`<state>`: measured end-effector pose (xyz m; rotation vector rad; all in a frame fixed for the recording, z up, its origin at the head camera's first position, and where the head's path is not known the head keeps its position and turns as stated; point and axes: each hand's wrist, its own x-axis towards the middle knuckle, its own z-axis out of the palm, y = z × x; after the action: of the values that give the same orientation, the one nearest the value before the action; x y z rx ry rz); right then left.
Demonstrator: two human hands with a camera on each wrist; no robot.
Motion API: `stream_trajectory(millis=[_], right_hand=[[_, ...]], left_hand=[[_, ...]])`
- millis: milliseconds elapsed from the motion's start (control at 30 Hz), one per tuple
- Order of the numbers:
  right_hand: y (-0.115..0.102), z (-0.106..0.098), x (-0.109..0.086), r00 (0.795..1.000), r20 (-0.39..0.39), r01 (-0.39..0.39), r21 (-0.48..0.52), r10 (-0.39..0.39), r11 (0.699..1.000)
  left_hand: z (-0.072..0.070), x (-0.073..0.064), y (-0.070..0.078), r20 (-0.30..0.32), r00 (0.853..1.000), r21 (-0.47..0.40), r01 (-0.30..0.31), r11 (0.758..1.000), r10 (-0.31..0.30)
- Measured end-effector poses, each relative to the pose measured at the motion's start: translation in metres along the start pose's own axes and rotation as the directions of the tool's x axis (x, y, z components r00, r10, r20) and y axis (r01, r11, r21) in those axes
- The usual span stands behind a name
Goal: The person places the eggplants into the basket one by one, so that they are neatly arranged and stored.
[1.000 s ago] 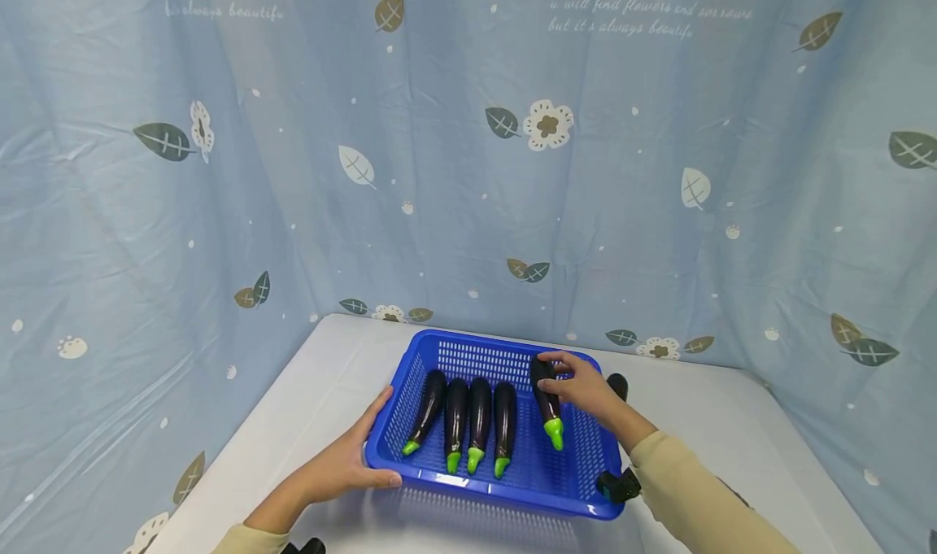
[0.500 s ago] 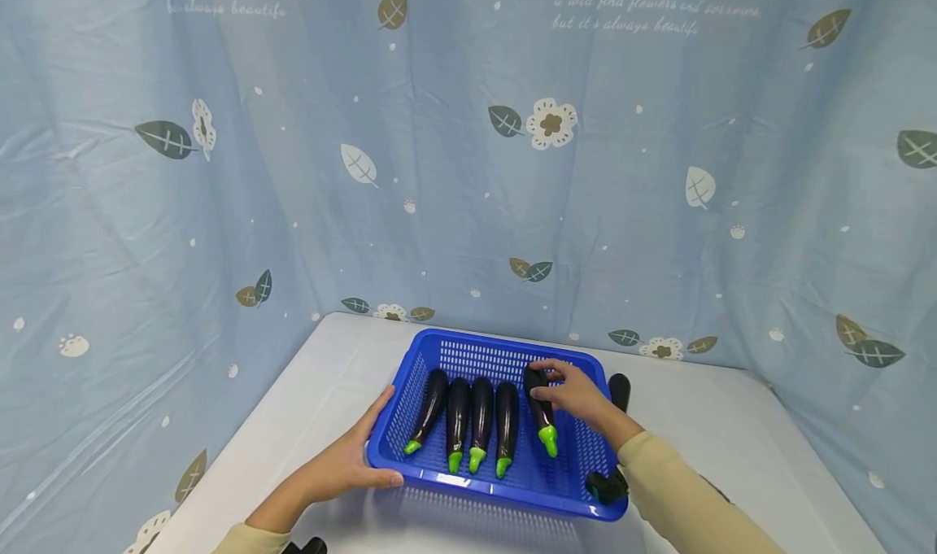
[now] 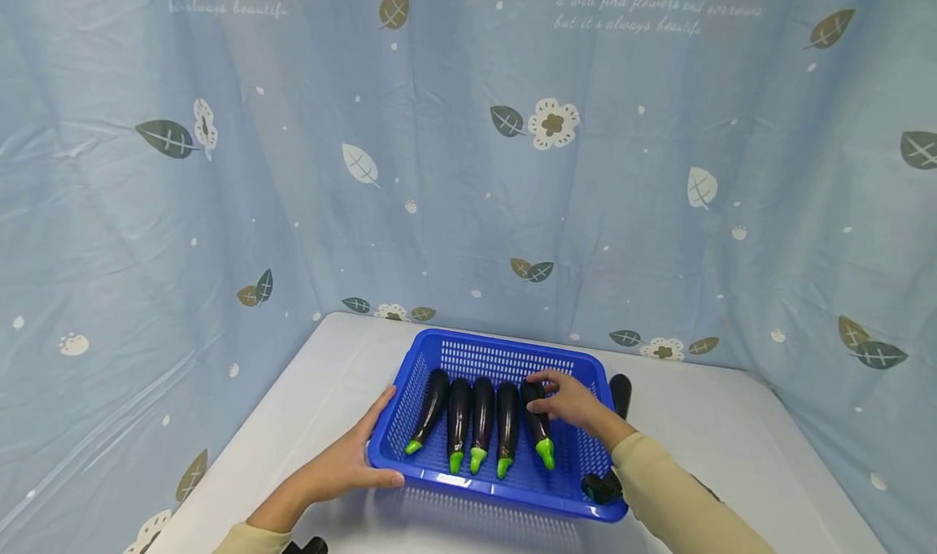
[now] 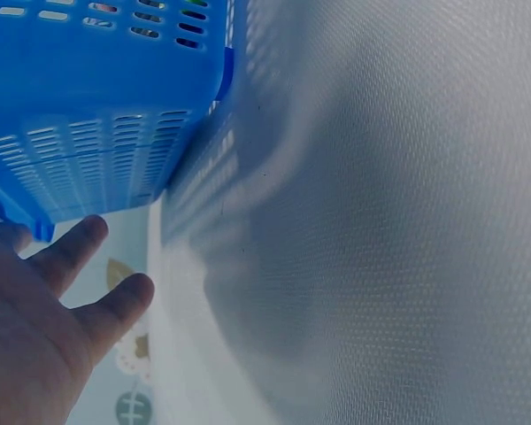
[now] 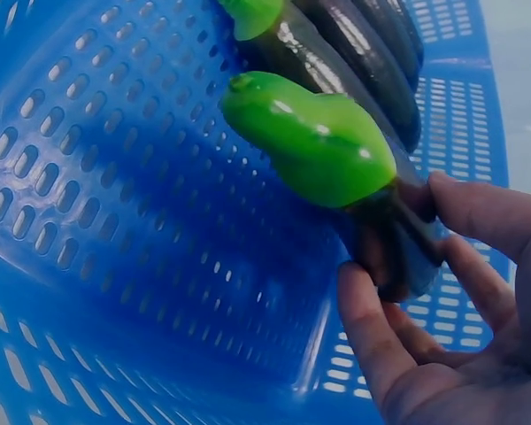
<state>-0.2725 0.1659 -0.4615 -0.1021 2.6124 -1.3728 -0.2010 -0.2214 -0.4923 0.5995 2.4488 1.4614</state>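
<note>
A blue plastic basket (image 3: 505, 501) with slotted walls stands on the white table. Inside it, several dark eggplants (image 3: 458, 424) with green stem ends lie side by side. My right hand (image 3: 574, 401) pinches the rightmost eggplant (image 3: 540, 428) between thumb and fingers, next to the row. In the right wrist view, the green cap (image 5: 323, 142) of this eggplant points away from the hand. My left hand (image 3: 347, 456) is at the basket's left front corner, its straight fingers spread along the side and its thumb near the front rim; the left wrist view shows the fingers (image 4: 115, 310) extended beside the basket.
Another dark eggplant (image 3: 621, 393) lies outside the basket on the right, partly hidden by the basket and right forearm. A blue patterned curtain (image 3: 468, 172) hangs behind and at the sides of the white table (image 3: 732, 440). A black wrist camera (image 3: 602, 487) overlaps the basket's right front corner.
My right hand has moved left and toward the basket's front with its eggplant, bringing it close to the row. The left hand has stayed at the basket corner.
</note>
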Motion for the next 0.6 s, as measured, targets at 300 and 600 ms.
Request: stream_trajectory(millis=[300,600], right_hand=[[0.0019,0.0059,-0.0013,0.999,0.017,-0.034,-0.031,0.035,0.999],[0.0036,0.0079,0.0009,0.998,0.025,-0.055,-0.015,0.055,0.998]], left_hand=[[-0.0002,0.0009,-0.0023,0.009,1.0,-0.006,0.001,1.0,-0.001],[-0.0001,0.002,-0.0033,0.009,1.0,-0.003,-0.004,1.0,0.004]])
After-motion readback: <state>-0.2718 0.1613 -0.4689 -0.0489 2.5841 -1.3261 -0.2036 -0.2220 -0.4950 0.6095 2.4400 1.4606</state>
